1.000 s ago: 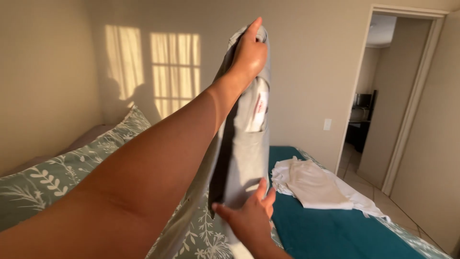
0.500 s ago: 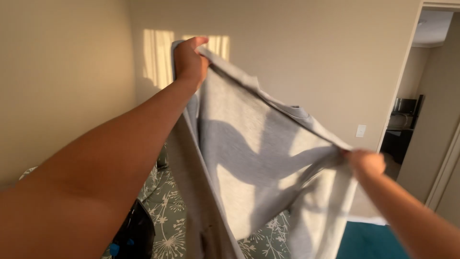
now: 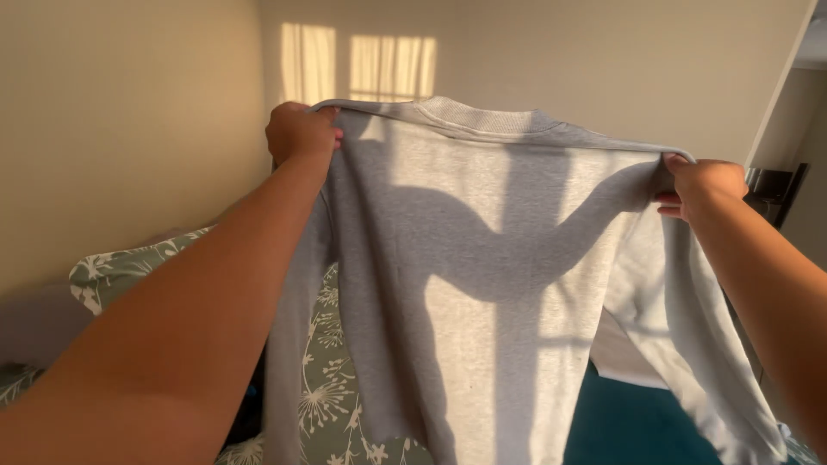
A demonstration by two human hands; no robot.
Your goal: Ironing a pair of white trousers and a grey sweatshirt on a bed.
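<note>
Pale grey sweatshirt [image 3: 482, 284], sage-green white-floral bedding [image 3: 323, 387], teal sheet [image 3: 633, 426], beige wall [image 3: 121, 129].

Light grey sweatshirt [image 3: 482, 284] with a ribbed crew neck, held up spread flat by both shoulders, sleeves dangling down the sides.

"From where I stand, can you see the bottom of that grey sweatshirt [image 3: 482, 284]?"

"No, the hem runs off the lower edge, and so does the cuff of the right sleeve."

"And the fingers?"

"Those of the left hand [image 3: 299, 132] and the right hand [image 3: 702, 185] are tucked behind the shoulder seams; only knuckles show."

"The bed?"

"Mostly covered. A strip of floral bedding [image 3: 332, 379] and a patch of teal sheet [image 3: 633, 422] peek out. Something dark beside the left sleeve, too hidden to tell."
</note>
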